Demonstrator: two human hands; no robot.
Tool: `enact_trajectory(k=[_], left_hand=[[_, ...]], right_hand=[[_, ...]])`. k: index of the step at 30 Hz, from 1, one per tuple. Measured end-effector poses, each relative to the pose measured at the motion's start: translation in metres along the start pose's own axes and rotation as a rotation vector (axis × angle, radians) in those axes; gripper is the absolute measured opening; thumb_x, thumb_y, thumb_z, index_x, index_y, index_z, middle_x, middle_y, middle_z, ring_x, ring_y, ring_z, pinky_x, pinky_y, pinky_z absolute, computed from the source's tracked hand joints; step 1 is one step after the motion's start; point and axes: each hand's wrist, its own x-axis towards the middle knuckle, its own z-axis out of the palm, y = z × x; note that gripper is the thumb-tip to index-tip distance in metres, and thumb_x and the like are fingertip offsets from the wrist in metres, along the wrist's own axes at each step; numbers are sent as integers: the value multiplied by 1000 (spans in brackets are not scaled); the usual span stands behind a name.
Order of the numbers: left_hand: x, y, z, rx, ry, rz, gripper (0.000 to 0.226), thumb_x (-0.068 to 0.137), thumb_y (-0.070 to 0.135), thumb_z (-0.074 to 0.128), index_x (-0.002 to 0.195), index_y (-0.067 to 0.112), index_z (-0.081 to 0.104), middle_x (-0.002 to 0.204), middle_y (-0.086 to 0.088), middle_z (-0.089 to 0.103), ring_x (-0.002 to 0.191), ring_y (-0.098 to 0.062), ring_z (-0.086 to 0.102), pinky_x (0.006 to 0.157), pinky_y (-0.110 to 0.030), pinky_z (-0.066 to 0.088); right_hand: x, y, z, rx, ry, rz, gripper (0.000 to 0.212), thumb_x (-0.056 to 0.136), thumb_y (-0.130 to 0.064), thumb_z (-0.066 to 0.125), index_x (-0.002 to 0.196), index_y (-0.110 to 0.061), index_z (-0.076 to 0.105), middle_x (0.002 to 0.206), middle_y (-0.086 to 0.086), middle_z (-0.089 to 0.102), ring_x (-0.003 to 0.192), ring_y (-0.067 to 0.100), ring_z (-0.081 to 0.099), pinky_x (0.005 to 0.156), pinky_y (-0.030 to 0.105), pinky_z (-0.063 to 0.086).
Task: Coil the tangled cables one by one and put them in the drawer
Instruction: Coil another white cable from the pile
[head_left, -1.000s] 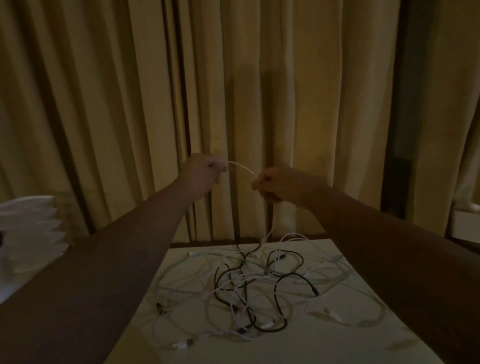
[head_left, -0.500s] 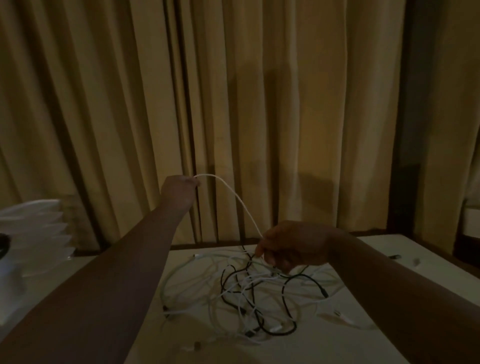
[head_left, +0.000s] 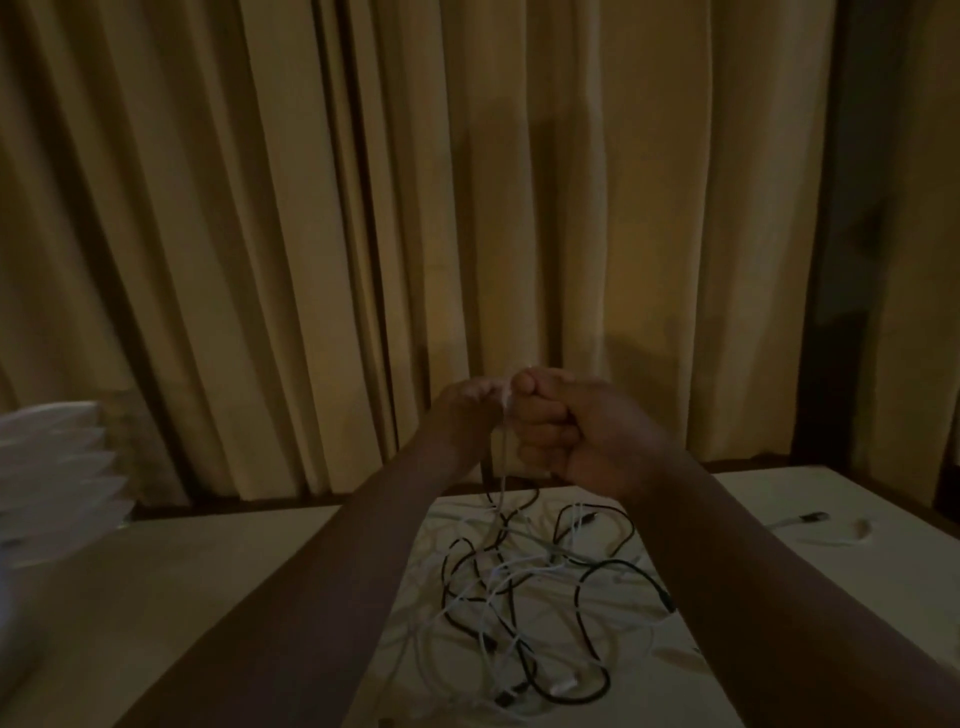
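A person's left hand (head_left: 467, 413) and right hand (head_left: 571, 434) meet knuckle to knuckle above a pale tabletop (head_left: 769, 499), both curled round a white cable (head_left: 503, 467) that hangs from between them. It drops into the tangle of black and white cables (head_left: 524, 603) lying on the tabletop directly below, in dim light before drawn yellow curtains (head_left: 519, 208).

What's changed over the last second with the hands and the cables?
The right hand came up from the table to meet the left hand; both grip the thin white cable. The tangle of black and white cables stays on the pale tabletop.
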Motion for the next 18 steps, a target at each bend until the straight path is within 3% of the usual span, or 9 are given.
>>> enact_trajectory(k=[2,3,6,8,11,15,18], left_hand=[[1,-1,10,-26,81,-46,28,102,14,48,94,-1,70,64,-7,67,57,-21,64,53,-26,54],[-3,-2,12,-69,83,-58,31,103,25,51,100,0,69,68,-11,66,58,-24,64,54,-30,54],[-11,-21,9,-155,-29,72,42,99,49,49,84,14,64,57,-2,46,46,-15,38,45,-25,35],[-7,-30,13,-164,-3,142,36,101,42,51,76,20,63,57,2,37,44,-12,27,45,-22,25],[3,-38,29,11,127,-7,37,104,23,51,70,11,59,48,1,46,35,-12,37,41,-19,30],[-4,-45,44,478,-98,110,39,104,23,45,68,11,55,48,7,50,42,-5,42,46,-22,34],[-4,-41,43,639,-189,151,38,105,22,45,70,17,61,50,10,53,42,0,43,49,-20,36]], right_hand=[[4,-3,-1,80,-9,-88,22,104,-19,38,90,-13,53,61,-7,34,46,5,31,48,21,30],[6,-4,-3,120,2,-126,22,104,-18,36,90,-13,52,60,-7,38,46,5,33,49,21,29],[9,-6,-8,222,62,-212,22,103,-13,33,90,-12,51,59,-8,42,44,4,38,49,21,32],[9,-5,-11,323,70,-255,19,100,-11,37,91,-12,53,61,-8,46,46,4,40,50,19,36],[10,1,-15,422,131,-322,21,102,-14,39,91,-12,57,68,-7,53,50,3,47,52,18,42],[18,12,-27,307,351,-450,23,106,-13,40,102,-3,60,85,6,64,70,11,62,69,25,57],[17,11,-42,70,523,-521,27,108,-15,40,102,1,61,84,9,67,75,15,66,76,29,60]])
